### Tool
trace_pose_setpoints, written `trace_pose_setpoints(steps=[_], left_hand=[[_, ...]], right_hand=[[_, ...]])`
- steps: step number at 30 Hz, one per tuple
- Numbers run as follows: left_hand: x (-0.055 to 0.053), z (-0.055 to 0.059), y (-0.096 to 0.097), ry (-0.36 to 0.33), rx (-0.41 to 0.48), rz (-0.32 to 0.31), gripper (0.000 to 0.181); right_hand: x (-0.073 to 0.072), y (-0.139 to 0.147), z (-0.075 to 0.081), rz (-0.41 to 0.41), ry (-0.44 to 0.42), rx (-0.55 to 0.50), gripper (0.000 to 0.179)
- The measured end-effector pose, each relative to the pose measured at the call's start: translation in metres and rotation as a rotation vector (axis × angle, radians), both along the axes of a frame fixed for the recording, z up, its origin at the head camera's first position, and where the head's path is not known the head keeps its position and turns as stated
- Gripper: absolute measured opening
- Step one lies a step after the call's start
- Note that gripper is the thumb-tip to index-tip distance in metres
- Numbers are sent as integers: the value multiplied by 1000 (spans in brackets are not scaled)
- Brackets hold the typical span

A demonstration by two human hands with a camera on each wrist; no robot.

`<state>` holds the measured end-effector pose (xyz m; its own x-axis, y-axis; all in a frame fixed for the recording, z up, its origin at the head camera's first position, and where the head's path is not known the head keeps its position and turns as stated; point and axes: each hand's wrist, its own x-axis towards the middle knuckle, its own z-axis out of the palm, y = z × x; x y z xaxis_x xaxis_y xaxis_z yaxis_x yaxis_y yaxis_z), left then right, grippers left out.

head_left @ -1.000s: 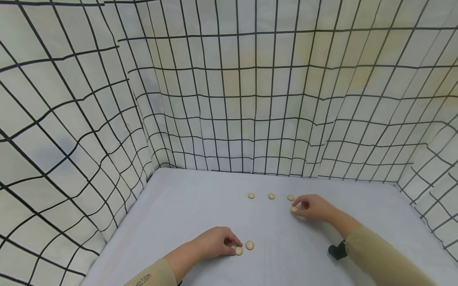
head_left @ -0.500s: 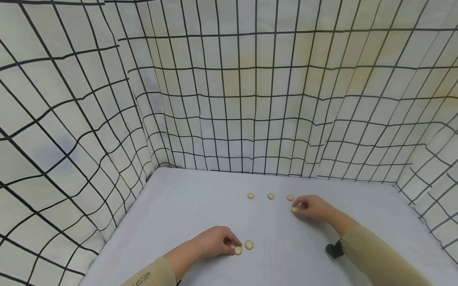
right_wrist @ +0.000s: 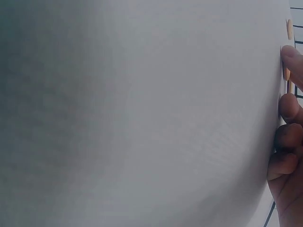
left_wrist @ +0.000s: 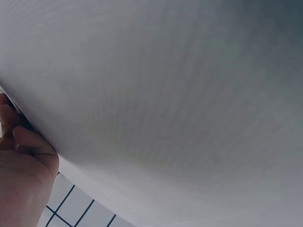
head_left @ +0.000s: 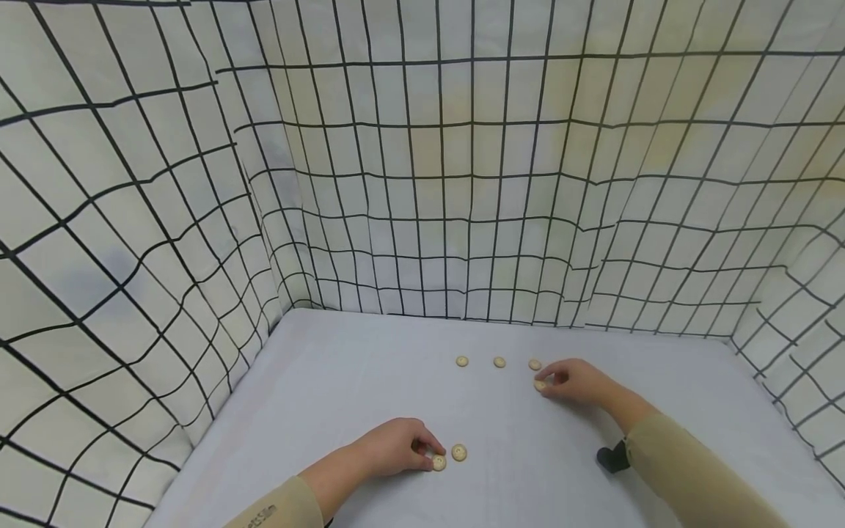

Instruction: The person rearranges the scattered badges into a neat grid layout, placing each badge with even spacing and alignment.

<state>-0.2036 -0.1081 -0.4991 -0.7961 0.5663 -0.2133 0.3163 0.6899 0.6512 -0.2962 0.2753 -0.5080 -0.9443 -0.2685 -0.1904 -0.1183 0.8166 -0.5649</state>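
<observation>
In the head view, my left hand [head_left: 401, 447] rests low on the table, its thumb and index finger pinching a round cream-coloured button [head_left: 439, 463]. Just right of it lies a second such button [head_left: 459, 452]. My right hand [head_left: 576, 383], farther back and to the right, pinches another cream button [head_left: 540, 386] between thumb and index finger, close to the table top. Directly behind that one lies the rightmost button [head_left: 535, 364] of a row of three. The left wrist view catches only curled fingers [left_wrist: 31, 142] at its edge; the held button is hidden there.
The row continues leftward with a middle button [head_left: 499, 361] and a left button [head_left: 462, 361]. A white cloth covers the table [head_left: 343, 374]. White walls with a black grid [head_left: 422, 198] rise behind and at both sides. A black object [head_left: 612, 458] sits at the right sleeve.
My right hand and its button have shifted very slightly left. The left hand stays in place with its button.
</observation>
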Motion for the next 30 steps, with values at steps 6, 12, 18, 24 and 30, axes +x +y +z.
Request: trace_pose_setpoints(steps=[6,12,18,24,30], left_hand=[[0,0,0,0,6,-3,17],[0,1,0,5,13,-9,17],[0,2,0,3,3,-7,17],[1,3,1,-15,-3,6,17],[1,3,1,-16,0,9,17]], right_hand=[[0,2,0,-10,-9,-10,31],[2,2,1,-15,-11,-8,30],[2,1,2,-6,-13,-6,31],[3,0,2,-6,-16,-6,34],[3,0,3,1,-16,-13,35]])
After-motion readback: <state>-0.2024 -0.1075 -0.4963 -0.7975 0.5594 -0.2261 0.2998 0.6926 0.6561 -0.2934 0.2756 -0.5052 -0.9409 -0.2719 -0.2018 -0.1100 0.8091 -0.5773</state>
